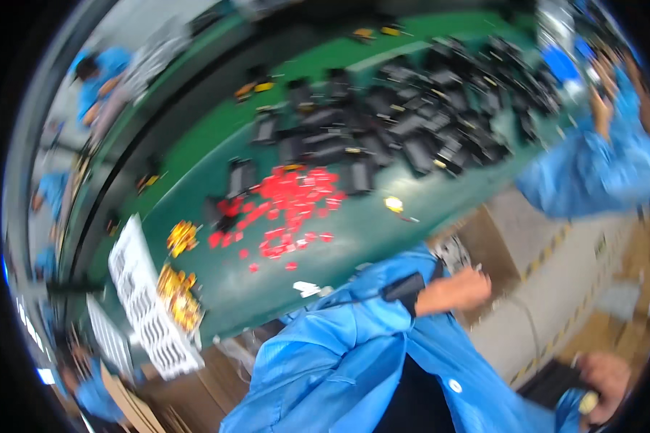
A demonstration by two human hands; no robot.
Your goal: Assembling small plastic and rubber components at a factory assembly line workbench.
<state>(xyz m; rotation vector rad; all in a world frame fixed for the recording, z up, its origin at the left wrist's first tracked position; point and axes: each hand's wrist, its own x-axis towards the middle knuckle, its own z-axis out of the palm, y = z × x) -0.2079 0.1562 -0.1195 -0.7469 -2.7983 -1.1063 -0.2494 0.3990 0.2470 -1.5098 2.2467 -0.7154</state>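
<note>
My left hand (455,291) reaches across to the right in front of my body, its fingers curled in. A black band (404,292) wraps its wrist, with a thin dark cord running from it. Whether anything small sits in those fingers is hidden. At the lower right my right hand (605,381) has its fingers bent against a dark rectangular thing (552,384), blurred, which it appears to grip. Beside that wrist shows a round yellowish piece (588,402). On the green table (368,234) lie scattered red pieces (292,206) and a heap of black rectangular units (412,108).
White sheets with dark marks (152,303) stand at the left by yellow-orange bundles (180,296). An open cardboard box (487,245) is at the table's near edge. A co-worker in a blue sleeve (592,169) works at the right. More cardboard (632,289) lies lower right.
</note>
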